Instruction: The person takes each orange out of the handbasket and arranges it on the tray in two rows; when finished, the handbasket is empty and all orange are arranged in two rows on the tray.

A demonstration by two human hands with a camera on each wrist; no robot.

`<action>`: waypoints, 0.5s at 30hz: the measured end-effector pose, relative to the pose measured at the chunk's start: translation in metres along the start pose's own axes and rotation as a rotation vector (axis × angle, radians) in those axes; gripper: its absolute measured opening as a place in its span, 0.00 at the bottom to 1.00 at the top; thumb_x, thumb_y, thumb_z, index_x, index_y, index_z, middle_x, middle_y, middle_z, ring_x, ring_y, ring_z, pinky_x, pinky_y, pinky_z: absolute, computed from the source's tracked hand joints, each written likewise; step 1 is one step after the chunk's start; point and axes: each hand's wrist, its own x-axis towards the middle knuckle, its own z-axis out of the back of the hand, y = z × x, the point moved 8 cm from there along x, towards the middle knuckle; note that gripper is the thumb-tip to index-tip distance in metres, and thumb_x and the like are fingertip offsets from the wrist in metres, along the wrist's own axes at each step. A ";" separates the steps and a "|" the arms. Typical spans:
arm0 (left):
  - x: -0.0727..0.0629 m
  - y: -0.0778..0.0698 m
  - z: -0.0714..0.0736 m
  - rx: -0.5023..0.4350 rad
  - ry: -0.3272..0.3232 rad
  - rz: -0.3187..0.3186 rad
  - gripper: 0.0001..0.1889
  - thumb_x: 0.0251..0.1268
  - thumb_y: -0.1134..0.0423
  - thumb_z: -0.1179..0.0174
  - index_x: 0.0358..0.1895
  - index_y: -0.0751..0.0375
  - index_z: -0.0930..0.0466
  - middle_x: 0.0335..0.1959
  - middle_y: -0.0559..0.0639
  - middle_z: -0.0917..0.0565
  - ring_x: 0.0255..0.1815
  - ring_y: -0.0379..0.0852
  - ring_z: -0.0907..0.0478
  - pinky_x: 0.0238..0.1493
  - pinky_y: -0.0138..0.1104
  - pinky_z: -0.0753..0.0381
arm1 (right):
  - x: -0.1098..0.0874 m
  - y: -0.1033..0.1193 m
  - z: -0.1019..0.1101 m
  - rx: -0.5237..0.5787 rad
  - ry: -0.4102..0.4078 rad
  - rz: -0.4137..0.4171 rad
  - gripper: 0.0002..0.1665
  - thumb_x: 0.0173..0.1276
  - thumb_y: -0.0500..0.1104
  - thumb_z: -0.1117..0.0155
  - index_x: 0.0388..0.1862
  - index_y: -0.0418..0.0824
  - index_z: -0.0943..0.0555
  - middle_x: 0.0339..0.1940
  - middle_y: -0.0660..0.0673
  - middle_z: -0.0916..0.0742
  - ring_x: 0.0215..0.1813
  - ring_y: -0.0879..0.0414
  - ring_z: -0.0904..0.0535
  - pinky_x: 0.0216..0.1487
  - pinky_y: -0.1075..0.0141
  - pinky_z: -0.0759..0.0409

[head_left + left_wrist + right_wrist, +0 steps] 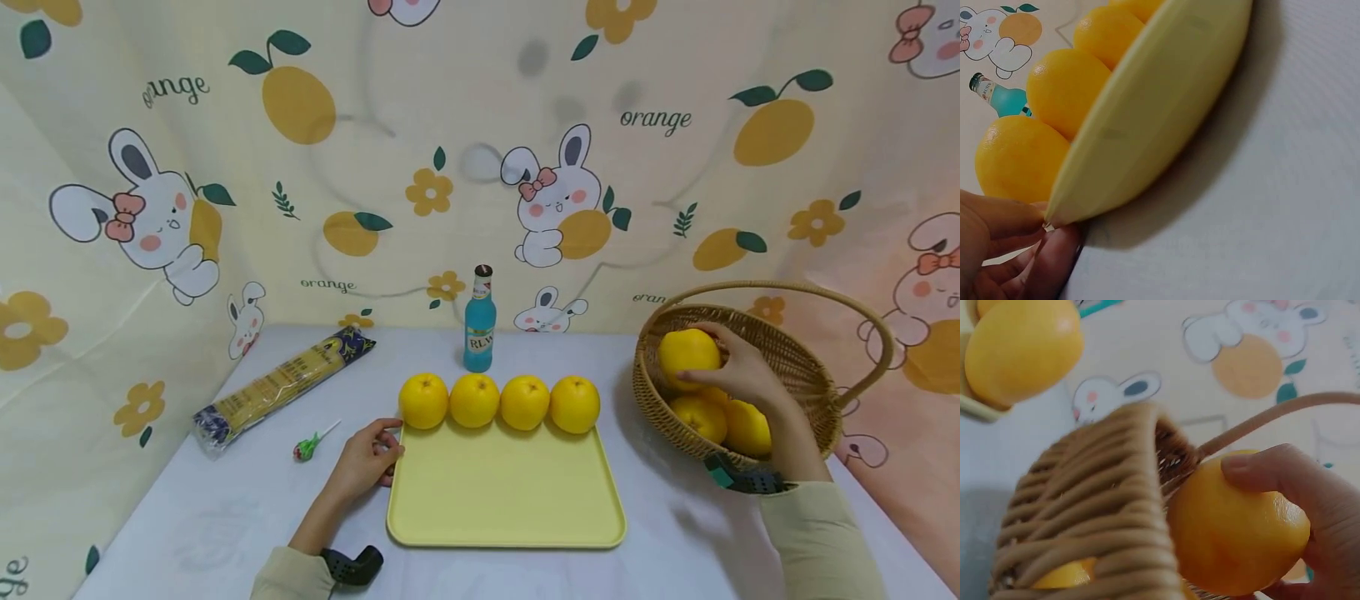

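My right hand (750,373) grips a yellow-orange fruit that looks like an orange (686,358), its thumb and fingers round the sides. The fruit is at the left inner side of a wicker basket (656,421), above several more oranges (699,418). In the right wrist view the held orange (1238,528) is beside the woven rim. At the tray's left edge, my left hand (363,460) pinches the pale yellow tray (506,492) between thumb and fingers. Several oranges (475,400) stand in a row along the tray's far edge.
Behind the row of oranges stands a blue bottle (480,325). A long plastic-wrapped packet (281,387) lies at the back left, with a green-wrapped lollipop (306,449) nearer the left hand. The basket's handle (772,287) arches up over it. A patterned cloth hangs behind the table.
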 end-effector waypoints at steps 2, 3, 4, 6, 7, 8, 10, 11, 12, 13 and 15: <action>0.000 0.000 0.000 0.002 0.000 -0.002 0.20 0.59 0.72 0.41 0.56 0.63 0.27 0.32 0.52 0.26 0.19 0.43 0.28 0.16 0.35 0.19 | -0.007 0.004 0.002 0.047 -0.020 0.018 0.48 0.56 0.50 0.29 0.70 0.42 0.43 0.58 0.29 0.29 0.49 0.39 0.28 0.34 0.61 0.24; 0.001 0.000 0.000 0.002 0.000 -0.004 0.20 0.59 0.72 0.41 0.56 0.63 0.27 0.32 0.52 0.26 0.19 0.43 0.28 0.16 0.35 0.20 | -0.010 0.007 0.001 0.074 -0.028 0.033 0.47 0.56 0.48 0.29 0.70 0.42 0.44 0.58 0.31 0.30 0.48 0.43 0.28 0.33 0.61 0.23; 0.001 0.000 0.000 0.002 0.001 -0.005 0.20 0.59 0.72 0.41 0.56 0.63 0.27 0.32 0.52 0.26 0.19 0.43 0.28 0.16 0.35 0.20 | -0.014 0.009 0.001 0.095 -0.040 0.042 0.47 0.56 0.47 0.29 0.70 0.43 0.44 0.59 0.33 0.31 0.48 0.46 0.28 0.33 0.63 0.22; 0.001 0.001 0.001 -0.001 0.000 -0.007 0.21 0.59 0.72 0.41 0.56 0.63 0.27 0.32 0.52 0.26 0.18 0.43 0.28 0.16 0.35 0.20 | -0.020 0.018 -0.001 0.139 -0.058 0.077 0.47 0.56 0.44 0.30 0.70 0.44 0.45 0.61 0.36 0.33 0.47 0.54 0.29 0.34 0.67 0.21; 0.001 0.001 0.001 -0.003 0.000 -0.006 0.21 0.59 0.72 0.41 0.56 0.64 0.27 0.32 0.53 0.26 0.18 0.43 0.28 0.16 0.35 0.20 | -0.023 0.023 -0.002 0.153 -0.068 0.095 0.48 0.56 0.42 0.30 0.70 0.44 0.46 0.62 0.36 0.34 0.47 0.59 0.30 0.35 0.70 0.21; 0.001 0.001 0.001 -0.003 -0.001 -0.006 0.21 0.59 0.72 0.41 0.57 0.64 0.27 0.32 0.53 0.26 0.18 0.43 0.28 0.16 0.35 0.20 | -0.026 0.028 -0.004 0.166 -0.081 0.108 0.48 0.56 0.40 0.29 0.70 0.45 0.47 0.62 0.37 0.35 0.47 0.63 0.31 0.36 0.73 0.21; 0.001 0.001 0.001 -0.002 -0.002 -0.005 0.21 0.59 0.72 0.41 0.57 0.64 0.28 0.32 0.53 0.26 0.19 0.43 0.28 0.16 0.35 0.20 | -0.032 0.041 -0.007 0.188 -0.106 0.154 0.50 0.54 0.37 0.29 0.70 0.43 0.48 0.63 0.36 0.36 0.49 0.66 0.32 0.41 0.79 0.25; 0.001 0.001 0.001 -0.002 -0.003 -0.006 0.21 0.58 0.72 0.41 0.57 0.64 0.28 0.32 0.53 0.26 0.18 0.43 0.28 0.16 0.35 0.19 | -0.034 0.048 -0.009 0.207 -0.113 0.181 0.51 0.53 0.35 0.29 0.70 0.43 0.48 0.63 0.36 0.36 0.49 0.67 0.32 0.42 0.81 0.26; 0.001 0.001 0.001 -0.003 -0.004 -0.007 0.21 0.58 0.72 0.41 0.56 0.64 0.28 0.32 0.53 0.26 0.18 0.43 0.28 0.16 0.35 0.19 | -0.035 0.054 -0.011 0.215 -0.124 0.209 0.52 0.52 0.33 0.28 0.70 0.42 0.48 0.62 0.36 0.36 0.50 0.68 0.33 0.43 0.83 0.27; 0.001 0.001 0.001 -0.003 -0.005 -0.007 0.20 0.58 0.73 0.41 0.56 0.64 0.27 0.32 0.53 0.26 0.18 0.43 0.28 0.16 0.35 0.19 | -0.037 0.061 -0.014 0.225 -0.132 0.239 0.53 0.51 0.31 0.28 0.70 0.41 0.48 0.62 0.37 0.36 0.51 0.68 0.33 0.45 0.84 0.28; 0.000 0.001 0.000 -0.005 -0.006 -0.009 0.20 0.58 0.73 0.41 0.56 0.64 0.27 0.32 0.53 0.26 0.18 0.43 0.28 0.16 0.35 0.19 | -0.038 0.072 -0.020 0.248 -0.140 0.292 0.54 0.48 0.28 0.28 0.71 0.40 0.47 0.61 0.40 0.35 0.51 0.67 0.32 0.47 0.84 0.29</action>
